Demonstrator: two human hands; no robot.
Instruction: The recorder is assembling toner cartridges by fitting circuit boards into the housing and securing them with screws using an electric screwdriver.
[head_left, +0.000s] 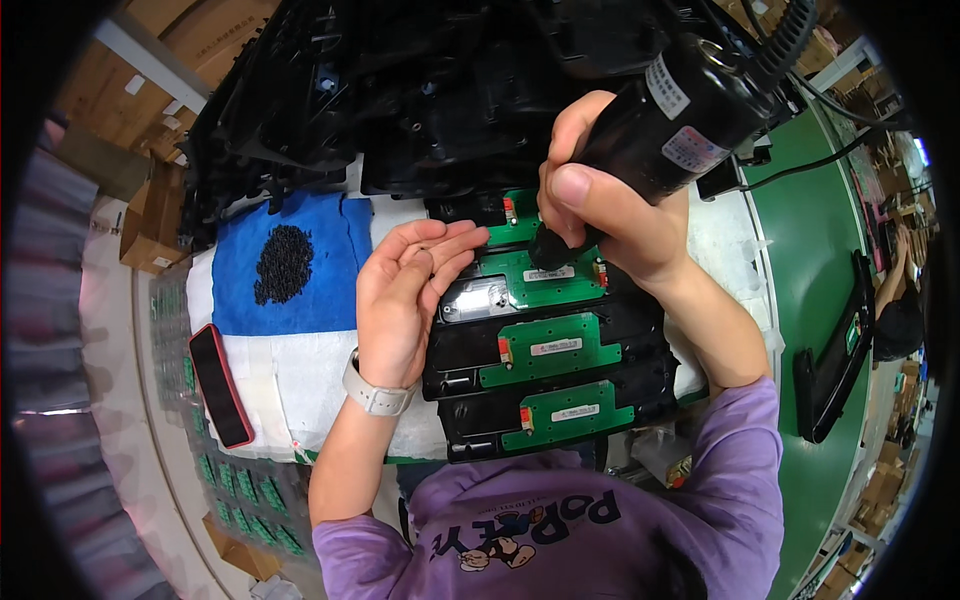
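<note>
My right hand (610, 215) grips a black electric screwdriver (680, 120), its tip down on a green circuit board (545, 268) set in a black plastic housing. My left hand (405, 300), with a white watch on the wrist, lies palm up and fingers cupped beside that board's left end; I cannot tell whether small screws lie in it. Two more black housings with green boards (550, 350) (570, 410) are stacked toward me.
A pile of small black screws (282, 262) lies on a blue cloth (250, 300) at left. A phone in a red case (220, 385) rests on white padding. Stacked black plastic parts (400, 90) fill the far side. Green boards (245, 490) lie in a tray at lower left.
</note>
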